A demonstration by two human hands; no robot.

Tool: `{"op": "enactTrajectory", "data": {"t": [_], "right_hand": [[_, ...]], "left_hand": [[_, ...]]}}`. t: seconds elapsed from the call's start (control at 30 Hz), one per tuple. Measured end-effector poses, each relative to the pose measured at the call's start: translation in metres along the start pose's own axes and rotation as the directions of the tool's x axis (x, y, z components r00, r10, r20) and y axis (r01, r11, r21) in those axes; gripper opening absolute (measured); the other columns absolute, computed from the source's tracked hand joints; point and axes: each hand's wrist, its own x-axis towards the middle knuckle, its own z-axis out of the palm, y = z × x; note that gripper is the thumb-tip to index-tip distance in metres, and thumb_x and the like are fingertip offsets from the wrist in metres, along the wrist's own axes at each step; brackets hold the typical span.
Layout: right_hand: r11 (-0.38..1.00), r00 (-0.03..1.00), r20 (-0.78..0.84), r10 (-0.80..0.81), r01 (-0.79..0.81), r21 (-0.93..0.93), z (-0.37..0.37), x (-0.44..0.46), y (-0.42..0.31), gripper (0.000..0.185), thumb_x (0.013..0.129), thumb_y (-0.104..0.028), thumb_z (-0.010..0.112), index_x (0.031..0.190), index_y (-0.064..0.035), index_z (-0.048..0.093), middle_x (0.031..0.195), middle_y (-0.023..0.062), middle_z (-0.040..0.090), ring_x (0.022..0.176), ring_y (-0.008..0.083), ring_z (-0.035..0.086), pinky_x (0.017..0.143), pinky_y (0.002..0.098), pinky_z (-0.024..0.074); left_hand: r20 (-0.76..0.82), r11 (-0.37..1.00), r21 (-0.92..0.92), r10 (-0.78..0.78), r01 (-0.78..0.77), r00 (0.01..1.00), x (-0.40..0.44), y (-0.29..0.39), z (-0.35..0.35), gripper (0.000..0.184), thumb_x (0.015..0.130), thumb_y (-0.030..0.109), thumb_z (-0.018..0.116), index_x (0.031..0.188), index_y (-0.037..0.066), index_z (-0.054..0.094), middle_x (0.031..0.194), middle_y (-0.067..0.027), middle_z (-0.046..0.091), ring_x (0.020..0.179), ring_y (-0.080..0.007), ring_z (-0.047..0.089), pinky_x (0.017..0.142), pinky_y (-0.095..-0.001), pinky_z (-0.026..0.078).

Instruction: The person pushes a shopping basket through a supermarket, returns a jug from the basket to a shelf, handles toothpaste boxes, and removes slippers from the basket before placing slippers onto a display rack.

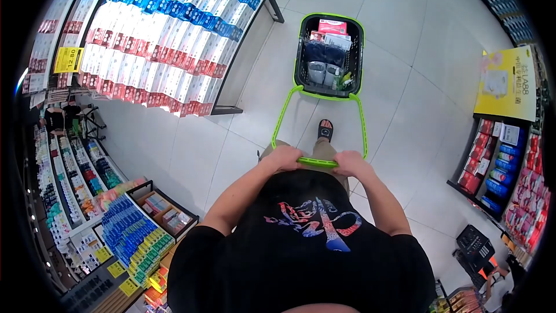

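My left hand (284, 157) and my right hand (351, 163) are both closed around the green handle (317, 162) of a shopping basket, one at each end of its crossbar. The black basket (361, 52) has a bright green rim and stands on the floor ahead of my feet. Inside lie a pink and white box (332, 26), a white pack (338, 40), dark blue folded items (324, 53), grey items (317, 72) and something green and white (344, 81) in the near right corner. Whether the basket has wheels is hidden.
A display of stacked white, blue and red boxes (168, 40) stands at the left. Lower left are shelves and a bin of blue and green packs (130, 235). Shelving with a yellow sign (505, 84) lines the right. Other people (61, 117) are at the edges. Pale tiles (388, 69) cover the floor.
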Motion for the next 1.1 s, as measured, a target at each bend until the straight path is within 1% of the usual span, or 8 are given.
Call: {"op": "enactTrajectory", "data": {"t": [0.27, 0.33, 0.43, 0.47, 0.6, 0.87, 0.93, 1.1], "right_hand": [[0.994, 0.999, -0.038, 0.023, -0.018, 0.106, -0.030, 0.033, -0.034, 0.025, 0.076, -0.025, 0.064, 0.091, -0.0060, 0.067, 0.087, 0.0183, 0.068, 0.083, 0.0348, 0.066, 0.073, 0.0445, 0.0531], [0.968, 0.991, -0.110, 0.076, -0.047, 0.248, -0.041, 0.045, -0.058, 0.024, 0.076, -0.024, 0.063, 0.092, -0.0066, 0.066, 0.087, 0.0182, 0.068, 0.083, 0.0352, 0.066, 0.072, 0.0451, 0.0528], [0.944, 0.960, -0.039, 0.278, -0.265, 0.198, -0.022, 0.054, -0.080, 0.022, 0.075, -0.023, 0.062, 0.091, -0.0080, 0.066, 0.085, 0.0169, 0.068, 0.084, 0.0348, 0.066, 0.072, 0.0451, 0.0520], [0.937, 0.949, -0.082, 0.303, -0.281, 0.206, -0.002, 0.055, -0.081, 0.021, 0.076, -0.024, 0.061, 0.089, -0.0083, 0.066, 0.085, 0.0164, 0.068, 0.084, 0.0344, 0.066, 0.072, 0.0458, 0.0512], [0.904, 0.888, -0.195, 0.417, -0.383, 0.192, 0.043, 0.067, -0.089, 0.020, 0.076, -0.025, 0.060, 0.085, -0.0073, 0.064, 0.081, 0.0165, 0.066, 0.082, 0.0352, 0.064, 0.073, 0.0459, 0.0504], [0.807, 0.807, -0.018, 0.590, -0.590, 0.034, 0.093, 0.106, -0.100, 0.022, 0.075, -0.021, 0.058, 0.091, -0.0085, 0.066, 0.091, 0.0128, 0.068, 0.091, 0.0311, 0.064, 0.083, 0.0437, 0.0470], [0.768, 0.769, 0.072, 0.635, -0.639, 0.042, 0.103, 0.113, -0.105, 0.028, 0.076, -0.019, 0.056, 0.100, -0.0086, 0.065, 0.103, 0.0123, 0.066, 0.104, 0.0309, 0.059, 0.090, 0.0445, 0.0431], [0.692, 0.705, 0.185, 0.684, -0.708, 0.138, 0.113, 0.145, -0.131, 0.033, 0.078, -0.020, 0.054, 0.108, -0.0081, 0.064, 0.111, 0.0137, 0.063, 0.111, 0.0316, 0.055, 0.094, 0.0457, 0.0429]], "left_hand": [[0.177, 0.995, 0.041, 0.080, -0.088, 0.981, 0.024, -0.003, -0.062, 0.040, 0.084, 0.042, 0.059, 0.098, 0.005, 0.065, 0.085, -0.0179, 0.066, 0.086, -0.0389, 0.063, 0.076, -0.0480, 0.049], [0.094, 0.962, -0.164, 0.238, -0.221, 0.967, 0.023, -0.010, -0.080, 0.040, 0.085, 0.040, 0.059, 0.101, 0.004, 0.063, 0.089, -0.0181, 0.066, 0.088, -0.0389, 0.062, 0.078, -0.0470, 0.049], [-0.150, 0.908, -0.195, 0.347, -0.372, 0.926, 0.016, -0.040, -0.095, 0.037, 0.085, 0.037, 0.059, 0.103, 0.004, 0.062, 0.094, -0.0172, 0.066, 0.091, -0.0368, 0.062, 0.079, -0.0454, 0.049], [-0.143, 0.902, -0.185, 0.369, -0.391, 0.918, 0.009, -0.059, -0.104, 0.037, 0.085, 0.037, 0.059, 0.103, 0.004, 0.062, 0.094, -0.0173, 0.066, 0.091, -0.0368, 0.062, 0.079, -0.0454, 0.049], [-0.219, 0.911, -0.284, 0.243, -0.300, 0.945, -0.016, -0.150, -0.115, 0.033, 0.085, 0.034, 0.059, 0.101, 0.005, 0.061, 0.095, -0.0148, 0.066, 0.092, -0.0340, 0.062, 0.078, -0.0430, 0.049], [-0.063, 0.982, -0.161, -0.107, 0.096, 0.992, -0.081, -0.303, -0.163, 0.035, 0.084, 0.036, 0.059, 0.101, 0.005, 0.063, 0.092, -0.0138, 0.068, 0.091, -0.0322, 0.064, 0.079, -0.0418, 0.050], [-0.076, 0.980, -0.164, -0.126, 0.113, 0.989, -0.080, -0.312, -0.166, 0.036, 0.085, 0.036, 0.059, 0.102, 0.005, 0.064, 0.093, -0.0145, 0.068, 0.091, -0.0323, 0.065, 0.080, -0.0418, 0.050], [-0.096, 0.975, -0.203, -0.109, 0.088, 0.989, -0.068, -0.301, -0.177, 0.037, 0.086, 0.035, 0.059, 0.102, 0.002, 0.064, 0.092, -0.0173, 0.068, 0.089, -0.0334, 0.065, 0.079, -0.0419, 0.050]]}}
